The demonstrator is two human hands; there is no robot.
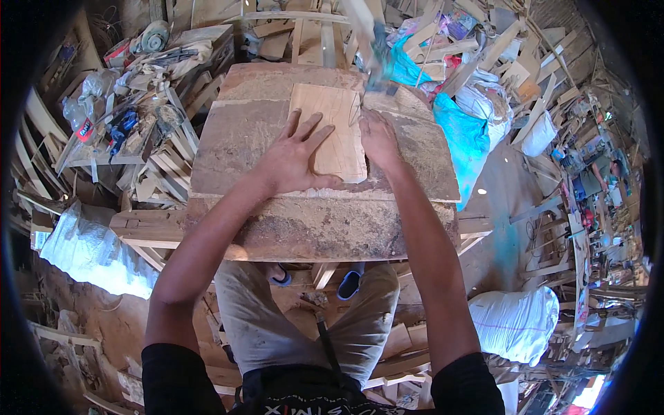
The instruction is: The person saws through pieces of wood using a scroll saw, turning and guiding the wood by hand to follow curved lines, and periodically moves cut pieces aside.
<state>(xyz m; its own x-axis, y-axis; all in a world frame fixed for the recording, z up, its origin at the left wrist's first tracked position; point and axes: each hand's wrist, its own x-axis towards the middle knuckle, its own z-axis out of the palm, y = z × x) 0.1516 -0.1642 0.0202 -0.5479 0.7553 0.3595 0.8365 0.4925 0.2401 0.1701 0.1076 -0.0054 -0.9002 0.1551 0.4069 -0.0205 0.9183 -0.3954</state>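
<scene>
A pale wooden board (337, 149) lies on the worn brown top of a workbench (232, 155), and pencil-like lines run across its face. My left hand (294, 160) rests flat on the board's left part with its fingers spread. At the board's right edge, my right hand (379, 140) is closed, its fingers curled toward the wood. A thin dark line shows by its fingertips, but whether it is a tool or a mark I cannot tell. Sawdust coats much of the bench top around both hands.
Beyond the bench's far edge stands a blurred upright object (377, 59). Wood scraps pile up at the far right beside a turquoise sack (449, 138). A cluttered side table (131, 155) with a plastic bottle (78, 119) is at left. White sacks (519, 324) lie on the floor.
</scene>
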